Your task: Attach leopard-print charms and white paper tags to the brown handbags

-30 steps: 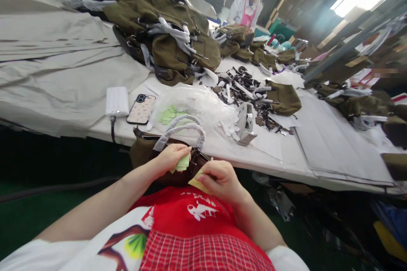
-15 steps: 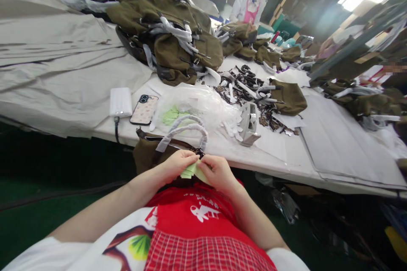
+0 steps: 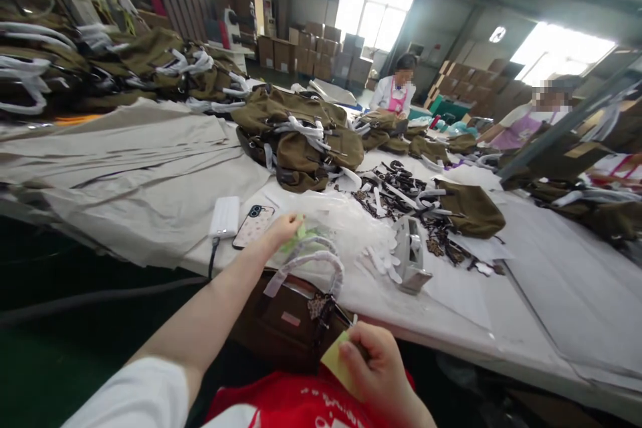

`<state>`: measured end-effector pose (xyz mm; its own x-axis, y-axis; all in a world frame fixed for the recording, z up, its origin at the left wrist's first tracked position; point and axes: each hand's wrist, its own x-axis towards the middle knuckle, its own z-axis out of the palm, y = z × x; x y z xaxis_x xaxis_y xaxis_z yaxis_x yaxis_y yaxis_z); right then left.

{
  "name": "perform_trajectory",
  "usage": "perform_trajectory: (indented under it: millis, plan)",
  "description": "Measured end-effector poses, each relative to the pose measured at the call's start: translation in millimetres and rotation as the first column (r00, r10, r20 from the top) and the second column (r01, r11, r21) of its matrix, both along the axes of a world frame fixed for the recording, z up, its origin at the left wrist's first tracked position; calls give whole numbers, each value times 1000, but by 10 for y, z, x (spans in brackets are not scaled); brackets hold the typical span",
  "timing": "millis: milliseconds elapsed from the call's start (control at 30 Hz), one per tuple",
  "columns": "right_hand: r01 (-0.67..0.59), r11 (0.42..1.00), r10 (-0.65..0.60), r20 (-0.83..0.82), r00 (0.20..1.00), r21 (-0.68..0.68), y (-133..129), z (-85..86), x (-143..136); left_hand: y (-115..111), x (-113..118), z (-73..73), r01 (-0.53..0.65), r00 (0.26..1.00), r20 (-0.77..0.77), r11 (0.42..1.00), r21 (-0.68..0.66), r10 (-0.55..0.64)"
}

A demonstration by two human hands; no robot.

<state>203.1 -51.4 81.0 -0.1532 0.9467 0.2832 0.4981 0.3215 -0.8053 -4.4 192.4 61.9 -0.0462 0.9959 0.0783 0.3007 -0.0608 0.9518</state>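
Room has boxes [image 3: 321,50] stacked at the back; olive bags [image 3: 303,117] heap toward the tabletop's [image 3: 451,304] far edge, and one brown bag [image 3: 285,341] sits at the near edge, support hidden, so a bump could tip it. Left hand [image 3: 285,229] is at green slips [image 3: 301,230] beside clear plastic [image 3: 351,221], can't tell if gripping; snagging the plastic could scatter them. Right hand's [image 3: 376,361] fingers clamp a yellow slip [image 3: 337,358], could crease if squeezed.

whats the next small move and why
Probably leave the green slips and bring the left hand to the brown bag: the right hand alone pinches a yellow slip near it, while the left hand is over those slips.
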Motion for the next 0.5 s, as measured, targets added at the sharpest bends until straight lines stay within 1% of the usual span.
perform_trajectory:
  millis: [67,133,167,200,233,267,300,333,367,400,433,467,500]
  plan:
    - [31,998,-32,-14,999,-50,-24,-35,42,55,20,8,27,999,-36,1000,-3,-27]
    - [61,993,-63,-11,998,-103,-26,-62,92,-3,0,91,10,998,-60,999,31,-8]
    - [73,989,-73,0,997,-128,-17,-69,113,-88,-10,151,-1,998,-63,998,55,5]
    - [79,985,-78,15,997,-151,-1,-71,126,-215,-8,213,14,998,-66,997,75,-9]
    - [84,981,-79,35,996,-175,19,-67,129,-380,9,270,66,996,-73,994,85,-60]
    - [87,977,-77,57,995,-197,42,-59,122,-576,43,317,151,986,-78,985,80,-145]
    - [87,972,-71,79,994,-218,65,-47,104,-789,90,349,351,932,-115,935,44,-344]
    - [81,968,-59,99,993,-236,89,-34,80,-1005,147,365,559,817,-158,829,-16,-554]
    - [70,966,-43,113,993,-250,112,-22,52,-1208,204,364,686,704,-185,724,-72,-685]
    - [55,964,-23,123,992,-261,133,-15,25,-1383,256,347,770,600,-185,625,-130,-778]
    - [39,962,-5,123,992,-271,153,-12,4,-1524,297,316,809,535,-162,558,-184,-829]
    - [25,958,10,119,993,-285,168,-13,-8,-1624,324,273,819,512,-122,526,-230,-851]
    - [12,952,22,108,994,-306,178,-19,-10,-1687,335,223,817,513,-71,511,-267,-856]
